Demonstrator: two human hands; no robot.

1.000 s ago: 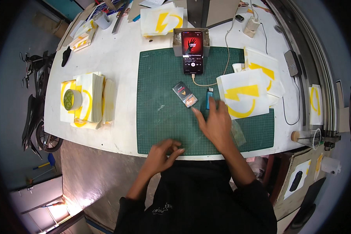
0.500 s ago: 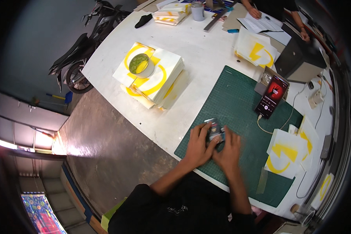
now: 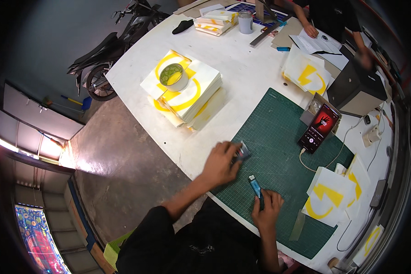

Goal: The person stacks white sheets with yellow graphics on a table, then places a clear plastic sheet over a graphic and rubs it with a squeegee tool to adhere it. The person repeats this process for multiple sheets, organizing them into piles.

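The left hand (image 3: 220,163) was clamped on a small dark flat card (image 3: 243,151); the right hand (image 3: 266,211) gripped a blue utility knife (image 3: 255,186) over the green cutting mat (image 3: 283,132), best steadied flat before any cut

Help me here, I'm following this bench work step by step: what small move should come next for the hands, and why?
Probably bring the left hand with its small dark object across toward the right hand. The right hand rests on the green cutting mat holding a blue utility knife, its tip pointing at the object, but a gap separates them. What the object is stays too blurred to tell.
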